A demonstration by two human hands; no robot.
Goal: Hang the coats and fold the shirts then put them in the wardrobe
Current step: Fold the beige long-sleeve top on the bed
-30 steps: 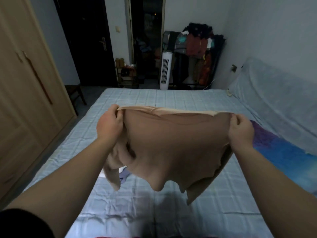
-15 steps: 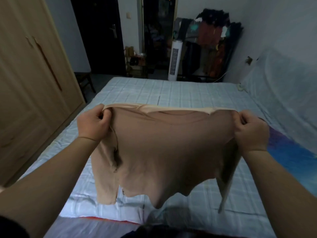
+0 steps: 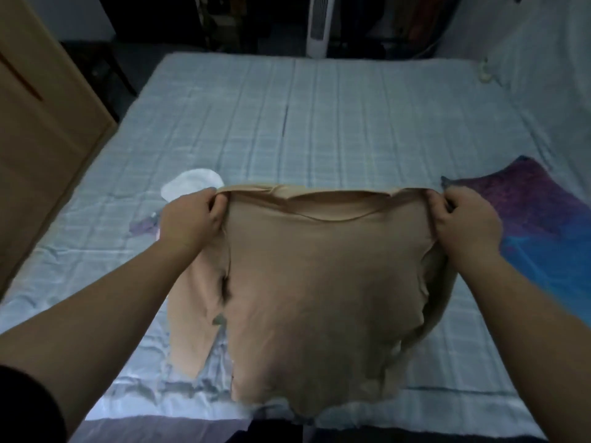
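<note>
Head view: both hands pinch a tan shirt (image 3: 319, 282), stretched wide.

The tan, thin knit-cloth shirt (image 3: 319, 282) is matt and soft, with fine creases along its lower hem. The bed's pale blue checked cotton-like sheet (image 3: 335, 123) beneath it is matt and lightly wrinkled. Left of the shirt, the light wooden wardrobe (image 3: 41, 129) has a smooth, satin finish. Right of the shirt, the purple-and-blue blanket (image 3: 543, 225) looks fuzzy and napped. Behind the shirt's left corner, a small white cloth piece (image 3: 192, 183) appears smooth and matt.
</note>
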